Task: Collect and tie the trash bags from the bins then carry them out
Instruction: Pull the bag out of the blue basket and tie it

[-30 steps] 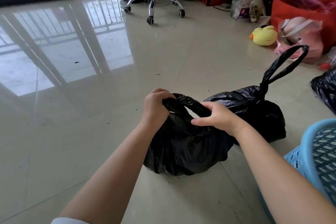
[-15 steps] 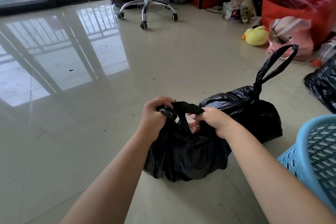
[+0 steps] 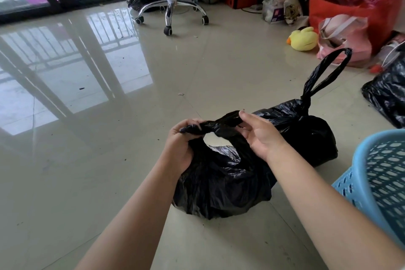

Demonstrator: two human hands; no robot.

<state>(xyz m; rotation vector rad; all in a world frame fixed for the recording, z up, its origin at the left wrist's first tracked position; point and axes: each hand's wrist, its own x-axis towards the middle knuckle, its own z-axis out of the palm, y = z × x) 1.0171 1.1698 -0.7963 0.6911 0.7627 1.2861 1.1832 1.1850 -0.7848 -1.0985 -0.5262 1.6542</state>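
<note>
Since half a second ago our hands have drawn apart and lifted, stretching the near trash bag's [image 3: 221,182] two handles into a crossed knot [image 3: 215,130] between them.

We curl our left hand [image 3: 183,149] tight around one twisted handle end, while the fingers of our right hand [image 3: 259,136] lie nearly straight, thumb and fingertips lightly pinching the other end just past the knot. To finish well, we judge we should close the right fingers fully, pull both ends outward evenly and press the knot down toward the bag's mouth. Beyond our right fingers sits the tied bag [image 3: 306,129] with its loop upright; a blue basket [image 3: 381,182] stands by our right forearm on the tile floor [image 3: 87,182].
</note>
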